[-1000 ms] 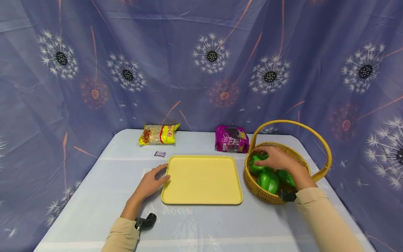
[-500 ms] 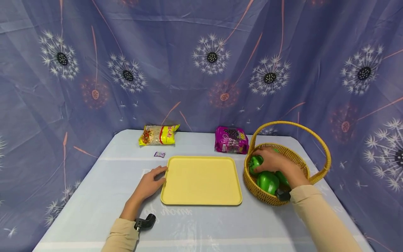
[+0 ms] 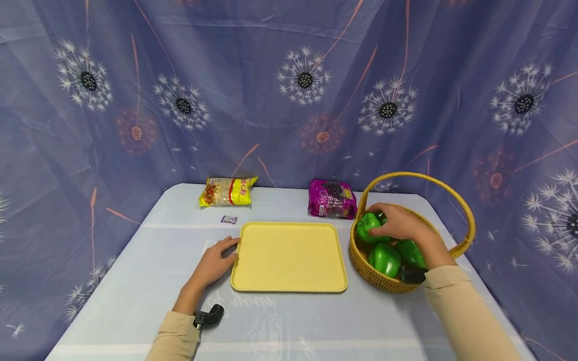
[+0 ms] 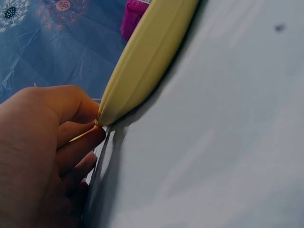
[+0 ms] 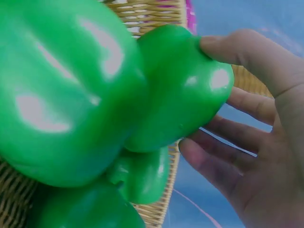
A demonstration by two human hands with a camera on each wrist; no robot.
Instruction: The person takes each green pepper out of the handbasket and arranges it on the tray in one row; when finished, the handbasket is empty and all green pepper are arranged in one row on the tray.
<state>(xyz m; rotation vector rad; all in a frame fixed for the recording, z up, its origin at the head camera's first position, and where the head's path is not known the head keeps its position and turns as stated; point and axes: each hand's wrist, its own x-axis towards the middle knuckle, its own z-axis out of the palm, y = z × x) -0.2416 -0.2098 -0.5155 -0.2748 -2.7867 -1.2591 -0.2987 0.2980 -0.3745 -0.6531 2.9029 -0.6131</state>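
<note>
My right hand (image 3: 399, 223) is inside the wicker basket (image 3: 377, 281), its thumb and fingers around a green bell pepper (image 3: 368, 228). In the right wrist view, the thumb lies on one side of that pepper (image 5: 185, 90) and the fingertips reach the other side. Other green bell peppers sit close by in the basket, one in front (image 3: 385, 259) and one to the right (image 3: 410, 252). My left hand (image 3: 214, 263) rests at the left rim of the yellow tray (image 3: 289, 258), fingers loosely extended. In the left wrist view, thumb and fingertips touch the tray's edge (image 4: 142, 57).
The basket's tall handle (image 3: 420, 175) arches over the right forearm. Behind the tray lie a yellow food packet (image 3: 230, 193) and a purple packet (image 3: 332, 199). A tiny purple sachet (image 3: 229, 219) lies near the tray's back left corner. A patterned curtain (image 3: 253, 100) encloses the table.
My right hand reached down around the bell pepper in the basket, then rose slightly with it. The left hand drew back a little at the tray's rim and then stayed.
</note>
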